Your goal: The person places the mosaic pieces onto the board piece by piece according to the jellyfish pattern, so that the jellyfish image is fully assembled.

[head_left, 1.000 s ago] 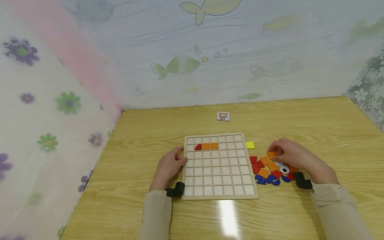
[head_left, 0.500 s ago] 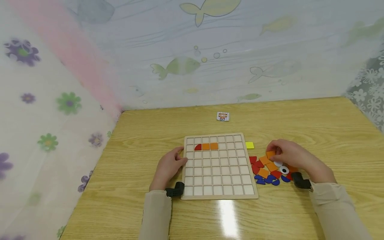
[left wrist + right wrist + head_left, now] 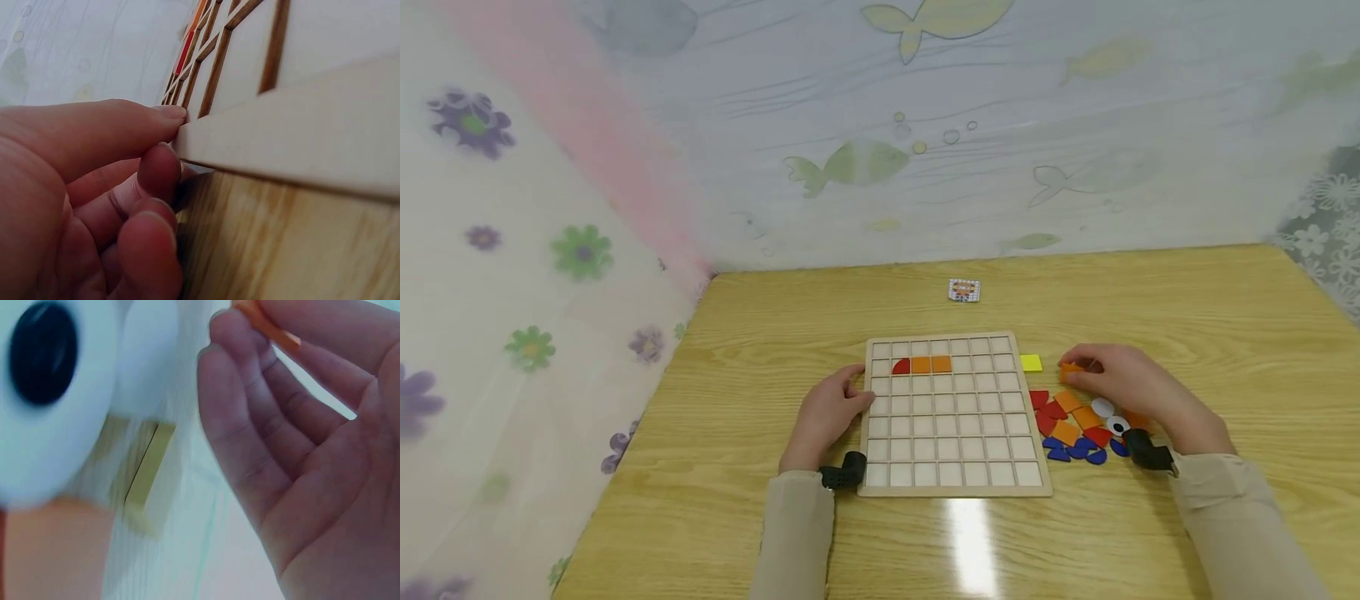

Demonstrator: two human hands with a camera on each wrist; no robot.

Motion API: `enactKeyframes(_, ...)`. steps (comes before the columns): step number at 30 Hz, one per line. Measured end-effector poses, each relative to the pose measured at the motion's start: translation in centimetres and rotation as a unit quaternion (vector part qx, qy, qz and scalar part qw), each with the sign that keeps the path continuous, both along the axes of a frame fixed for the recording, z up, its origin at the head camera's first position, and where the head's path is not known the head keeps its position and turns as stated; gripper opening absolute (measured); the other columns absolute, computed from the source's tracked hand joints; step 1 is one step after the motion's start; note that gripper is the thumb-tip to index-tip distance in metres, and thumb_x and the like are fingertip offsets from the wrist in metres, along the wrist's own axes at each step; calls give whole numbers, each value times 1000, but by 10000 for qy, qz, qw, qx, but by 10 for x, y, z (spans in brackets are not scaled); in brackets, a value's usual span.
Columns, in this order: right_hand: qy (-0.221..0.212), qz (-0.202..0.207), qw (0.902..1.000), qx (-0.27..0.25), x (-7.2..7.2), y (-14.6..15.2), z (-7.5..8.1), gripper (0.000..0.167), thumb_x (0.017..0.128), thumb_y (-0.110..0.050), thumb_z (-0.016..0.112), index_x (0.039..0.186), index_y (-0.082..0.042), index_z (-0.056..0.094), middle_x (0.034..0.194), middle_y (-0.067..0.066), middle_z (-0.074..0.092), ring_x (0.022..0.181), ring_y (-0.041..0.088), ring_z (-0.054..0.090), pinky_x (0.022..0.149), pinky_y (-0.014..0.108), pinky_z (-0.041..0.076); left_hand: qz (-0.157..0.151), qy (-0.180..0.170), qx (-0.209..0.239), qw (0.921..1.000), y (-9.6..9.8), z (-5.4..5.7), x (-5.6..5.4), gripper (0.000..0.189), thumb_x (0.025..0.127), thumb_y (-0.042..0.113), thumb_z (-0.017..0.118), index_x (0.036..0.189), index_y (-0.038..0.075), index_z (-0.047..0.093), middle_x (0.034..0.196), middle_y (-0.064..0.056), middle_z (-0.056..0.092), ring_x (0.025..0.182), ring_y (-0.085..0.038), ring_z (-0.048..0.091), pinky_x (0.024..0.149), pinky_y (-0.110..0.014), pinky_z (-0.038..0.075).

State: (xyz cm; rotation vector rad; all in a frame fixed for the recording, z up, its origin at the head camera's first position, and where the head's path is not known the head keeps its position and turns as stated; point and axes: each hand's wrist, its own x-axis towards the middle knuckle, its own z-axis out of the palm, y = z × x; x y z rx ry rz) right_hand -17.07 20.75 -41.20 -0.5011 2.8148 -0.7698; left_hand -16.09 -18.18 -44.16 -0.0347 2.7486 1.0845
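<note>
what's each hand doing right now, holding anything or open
Left hand: closed, gripping the grid board by its left edge.
Right hand: closed, pinching an orange tile between thumb and fingers.

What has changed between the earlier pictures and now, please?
The right hand, pinching an orange tile, has moved slightly forward and toward the board, drawing the tile clear of the loose pieces; a white disc now shows more fully. Unchanged: the left hand at the board's left edge, and the red piece and two orange squares on the board.
</note>
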Motion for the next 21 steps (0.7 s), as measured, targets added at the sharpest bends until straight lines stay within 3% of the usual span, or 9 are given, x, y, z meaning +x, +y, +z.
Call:
enactKeyframes(5, -77, -124, 9998, -145, -5, -13, 3, 30, 84, -37, 59, 104, -14, 63, 87, -2, 60, 79, 16, 53, 71, 34, 44, 42, -21, 42, 10000, 1, -1, -1, 49, 83, 30, 61, 129, 22, 48, 75, 4, 54, 56, -14, 46, 53, -29, 39)
enactKeyframes(13, -39, 146, 9994, -301, -20, -38, 4, 21, 85, -31, 59, 98, -15, 66, 88, -3, 61, 80, 16, 54, 72, 34, 43, 39, -28, -5, 10000, 0, -1, -1, 49, 83, 30, 62, 129, 22, 48, 74, 4, 54, 57, -14, 45, 54, -28, 38)
enactKeyframes(21, -505, 425, 9969, -431, -29, -63, 6, 21, 88, -18, 53, 106, -12, 64, 96, 1, 62, 82, 16, 54, 76, 36, 43, 6, 43, -58, 10000, 1, -1, -1, 48, 83, 30, 62, 128, 21, 49, 74, 5, 55, 57, -14, 46, 55, -28, 37)
